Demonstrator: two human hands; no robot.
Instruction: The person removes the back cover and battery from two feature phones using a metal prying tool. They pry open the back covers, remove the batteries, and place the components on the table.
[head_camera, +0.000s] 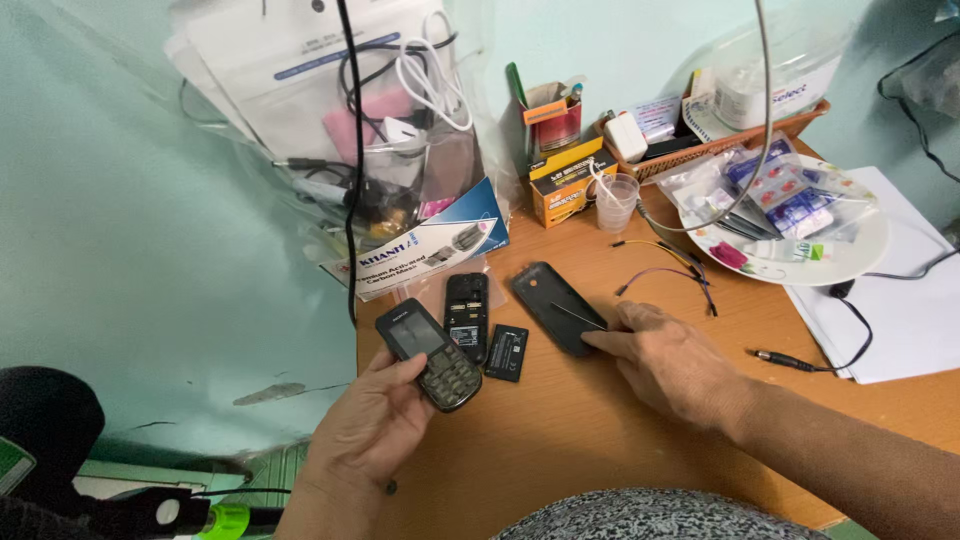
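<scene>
A dark keypad phone (428, 355) is held at centre-left of the frame in the left hand (365, 430), fingers wrapped under its lower half, thumb along the near edge — a closed grip on the phone. It is judged light, rigid and fairly slick plastic; the long side edges are the safest place to take it, not the screen or keys. The right hand (672, 362) lies palm-down on the wooden table (560, 440) right of centre, fingertips pressed on a thin dark tool or wire (578, 317) laid across the loose back cover (558, 307). Whether anything is pinched between those fingers cannot be told; the hand looks flat, not clamped. The cover is judged thin, light, slightly flexible — best lifted by its rim.

Just right of the held phone, a second opened phone body (466, 315) lies face down, and a flat black battery (507, 352) rests beside it, touching or nearly so.

Hard to make out: the tool's far end, lost against the black cover; the phone's rear side, hidden by the palm. A plastic bag of cables (400, 120) at upper left is blurred by its film. The plate of blister packs (790, 215) at upper right is partly crossed by a cable, and the white paper (900, 310) is cut off by the right edge.
</scene>
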